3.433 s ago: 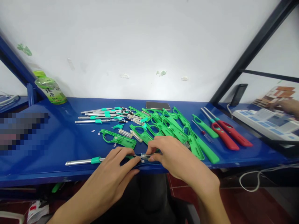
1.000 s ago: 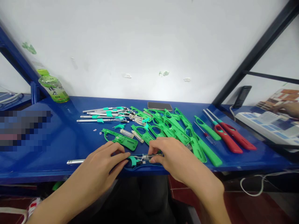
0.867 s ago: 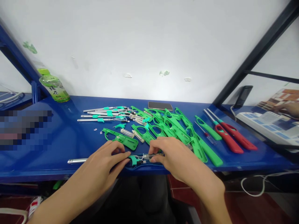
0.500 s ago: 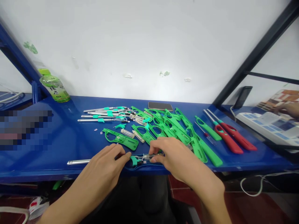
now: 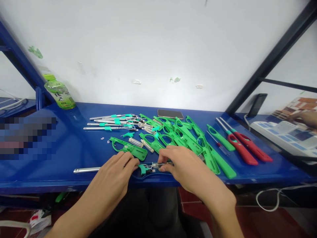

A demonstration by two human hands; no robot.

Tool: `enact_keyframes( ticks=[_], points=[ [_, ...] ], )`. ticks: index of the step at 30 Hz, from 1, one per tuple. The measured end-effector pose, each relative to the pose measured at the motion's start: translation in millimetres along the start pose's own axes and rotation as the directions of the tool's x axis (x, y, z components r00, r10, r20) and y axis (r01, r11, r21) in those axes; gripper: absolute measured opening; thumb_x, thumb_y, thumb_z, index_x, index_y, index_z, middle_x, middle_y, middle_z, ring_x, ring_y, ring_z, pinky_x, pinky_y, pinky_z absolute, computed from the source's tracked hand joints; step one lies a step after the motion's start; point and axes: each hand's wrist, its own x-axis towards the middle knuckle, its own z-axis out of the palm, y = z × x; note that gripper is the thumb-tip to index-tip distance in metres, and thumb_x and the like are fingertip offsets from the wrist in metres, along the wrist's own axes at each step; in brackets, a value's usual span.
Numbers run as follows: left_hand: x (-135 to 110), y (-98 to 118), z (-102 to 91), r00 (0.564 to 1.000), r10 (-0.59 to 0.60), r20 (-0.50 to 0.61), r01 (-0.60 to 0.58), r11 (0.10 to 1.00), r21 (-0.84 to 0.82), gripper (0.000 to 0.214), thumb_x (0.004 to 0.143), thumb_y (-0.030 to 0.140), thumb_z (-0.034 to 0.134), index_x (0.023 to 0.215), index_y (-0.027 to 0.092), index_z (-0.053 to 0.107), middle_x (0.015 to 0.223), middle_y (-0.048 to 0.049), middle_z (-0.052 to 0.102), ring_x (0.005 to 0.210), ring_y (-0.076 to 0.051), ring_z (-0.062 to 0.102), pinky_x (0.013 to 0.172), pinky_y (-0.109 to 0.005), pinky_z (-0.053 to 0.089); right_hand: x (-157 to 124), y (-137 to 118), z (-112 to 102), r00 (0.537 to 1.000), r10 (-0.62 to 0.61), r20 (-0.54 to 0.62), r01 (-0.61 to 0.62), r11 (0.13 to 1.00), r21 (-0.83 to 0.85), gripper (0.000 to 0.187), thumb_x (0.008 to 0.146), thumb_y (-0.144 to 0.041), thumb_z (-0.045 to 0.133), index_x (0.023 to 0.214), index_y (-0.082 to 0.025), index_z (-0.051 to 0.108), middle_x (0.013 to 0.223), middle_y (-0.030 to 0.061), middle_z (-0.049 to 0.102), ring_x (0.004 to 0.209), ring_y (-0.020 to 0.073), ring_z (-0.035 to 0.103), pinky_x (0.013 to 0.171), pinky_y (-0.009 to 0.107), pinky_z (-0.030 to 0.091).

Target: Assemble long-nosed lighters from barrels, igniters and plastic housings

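A taken-apart gas lighter lies along the table's front edge, its blue casing half [image 5: 141, 177] blending into the blue top. Its metal tube [image 5: 86, 170] points left. My left hand [image 5: 115, 175] is closed on the lighter where the tube meets the casing, beside the teal trigger [image 5: 143, 169]. With thumb and fingers, my right hand [image 5: 184, 168] pinches the clear fuel tank [image 5: 156, 165] at the casing's handle end. Fine wires run between trigger and tank; my right fingers hide the tank's far end. Just behind lies an empty green casing half [image 5: 138, 152].
Several metal tubes with teal triggers [image 5: 109, 128] lie at the back, next to a pile of green casings [image 5: 190, 145]. To the right are a screwdriver [image 5: 221, 148] and two red lighters [image 5: 252, 145]. A phone [image 5: 170, 114] and a bottle [image 5: 59, 94] stand or lie near the wall.
The view has shifted slightly. My left hand's fingers have drawn in a little beside the trigger; my right hand keeps its pinch on the fuel tank.
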Motion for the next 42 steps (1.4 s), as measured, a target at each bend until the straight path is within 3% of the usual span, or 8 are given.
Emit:
enact_keyframes(
  ticks=[12, 16, 19, 23, 28, 31, 36, 42],
  points=[
    [2, -21, 10.8, 1.000, -0.001, 0.028, 0.000, 0.998, 0.056, 0.036, 0.099, 0.000, 0.042, 0.102, 0.019, 0.073, 0.100, -0.0072, 0.072, 0.091, -0.028, 0.065, 0.084, -0.041, 0.051, 7, -11, 0, 0.998, -0.065, -0.027, 0.058, 0.980, -0.192, 0.014, 0.099, -0.017, 0.072, 0.088, -0.023, 0.080, 0.090, 0.0011, 0.077, 0.085, 0.0201, 0.072, 0.068, 0.032, 0.042],
    [2, -23, 11.6, 1.000, 0.015, 0.018, -0.016, 0.998, 0.057, 0.041, 0.095, -0.005, 0.042, 0.106, 0.018, 0.074, 0.102, -0.0076, 0.073, 0.092, -0.028, 0.067, 0.085, -0.042, 0.054, 2, -7, -9, 0.987, -0.077, -0.141, 0.047, 0.977, -0.206, 0.018, 0.106, -0.027, 0.065, 0.101, -0.025, 0.082, 0.097, 0.0022, 0.079, 0.094, 0.0220, 0.075, 0.077, 0.033, 0.049],
    [0, -23, 10.2, 0.999, 0.025, 0.024, -0.027, 0.998, 0.050, 0.045, 0.092, -0.006, 0.042, 0.110, 0.018, 0.074, 0.103, -0.0080, 0.074, 0.094, -0.028, 0.068, 0.087, -0.043, 0.055, 4, 10, -20, 0.958, -0.017, -0.286, -0.056, 0.968, -0.244, 0.022, 0.108, -0.029, 0.058, 0.108, -0.026, 0.080, 0.106, 0.0020, 0.081, 0.098, 0.0230, 0.075, 0.081, 0.034, 0.051],
    [0, -21, 3.9, 0.998, 0.062, 0.011, -0.063, 0.997, 0.039, 0.041, 0.097, 0.000, 0.043, 0.114, 0.021, 0.075, 0.108, -0.0075, 0.076, 0.099, -0.029, 0.069, 0.094, -0.045, 0.055, 20, 51, -46, 0.893, 0.229, -0.387, -0.351, 0.893, -0.282, 0.030, 0.111, -0.032, 0.049, 0.123, -0.026, 0.075, 0.114, 0.0049, 0.082, 0.104, 0.0256, 0.075, 0.086, 0.036, 0.052],
    [3, -17, -10.1, 0.991, 0.127, -0.043, -0.125, 0.991, 0.056, 0.037, 0.106, 0.011, 0.042, 0.107, 0.021, 0.077, 0.101, -0.0068, 0.078, 0.090, -0.028, 0.072, 0.084, -0.042, 0.056, 46, 100, -81, 0.892, 0.367, -0.266, -0.444, 0.823, -0.355, 0.022, 0.106, -0.026, 0.060, 0.109, -0.015, 0.079, 0.107, 0.0142, 0.080, 0.101, 0.0279, 0.074, 0.090, 0.041, 0.056],
    [4, -14, -15.9, 0.981, 0.176, -0.083, -0.168, 0.982, 0.091, 0.043, 0.107, 0.010, 0.036, 0.110, 0.020, 0.077, 0.104, -0.0072, 0.080, 0.091, -0.029, 0.073, 0.085, -0.044, 0.056, 50, 116, -89, 0.904, 0.413, -0.116, -0.423, 0.819, -0.387, 0.029, 0.103, -0.036, 0.070, 0.126, -0.019, 0.070, 0.128, 0.0099, 0.071, 0.107, 0.0240, 0.072, 0.092, 0.044, 0.061],
    [3, -12, -17.0, 0.983, 0.148, -0.107, -0.139, 0.987, 0.085, 0.042, 0.107, 0.014, 0.035, 0.116, 0.021, 0.075, 0.108, -0.0076, 0.080, 0.095, -0.031, 0.075, 0.087, -0.045, 0.057, 51, 132, -78, 0.890, 0.456, 0.005, -0.416, 0.816, -0.402, 0.036, 0.103, -0.038, 0.070, 0.134, -0.020, 0.066, 0.136, 0.0102, 0.067, 0.113, 0.0262, 0.070, 0.094, 0.047, 0.061],
    [2, -16, -13.0, 0.991, 0.117, -0.072, -0.112, 0.992, 0.064, 0.038, 0.106, 0.017, 0.040, 0.119, 0.027, 0.074, 0.113, -0.0056, 0.080, 0.100, -0.029, 0.075, 0.089, -0.042, 0.058, 63, 134, -58, 0.901, 0.427, -0.070, -0.414, 0.804, -0.426, 0.037, 0.103, -0.038, 0.070, 0.135, -0.021, 0.065, 0.136, 0.0104, 0.067, 0.114, 0.0264, 0.070, 0.095, 0.047, 0.061]
  ],
)
